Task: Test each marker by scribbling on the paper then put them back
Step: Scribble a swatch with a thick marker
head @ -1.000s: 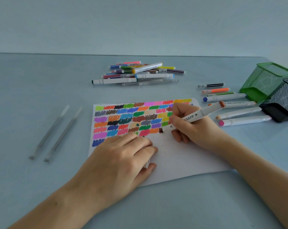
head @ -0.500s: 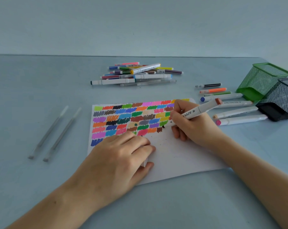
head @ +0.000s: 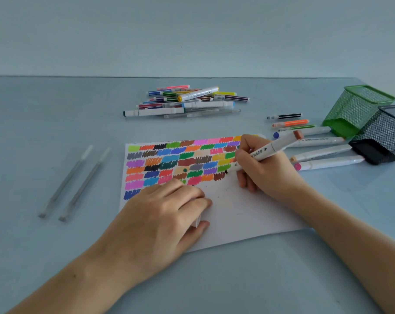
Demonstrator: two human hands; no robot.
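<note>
**Brown marker on the swatch sheet**

From the head camera: the right hand (head: 263,171) grips a white marker (head: 269,148) with a brown end cap, fingers wrapped round its barrel in a writing hold. The tip touches the paper (head: 248,211) beside a dark brown scribble (head: 219,176), at the right end of the rows of colour patches. The barrel slants up toward 2 o'clock.

The left hand (head: 162,214) lies on the lower left of the paper with its fingers curled over a small white cap (head: 197,222), of which only a bit peeks out by the thumb.

At 12 o'clock from the paper sits a loose pile of markers (head: 187,99). At 3 o'clock a row of markers (head: 316,143) lies on the table (head: 56,109), next to a green mesh holder (head: 359,109) and a black mesh holder (head: 384,134), both tipped on their sides. At 9 o'clock lie two clear pens (head: 76,180), side by side.
</note>
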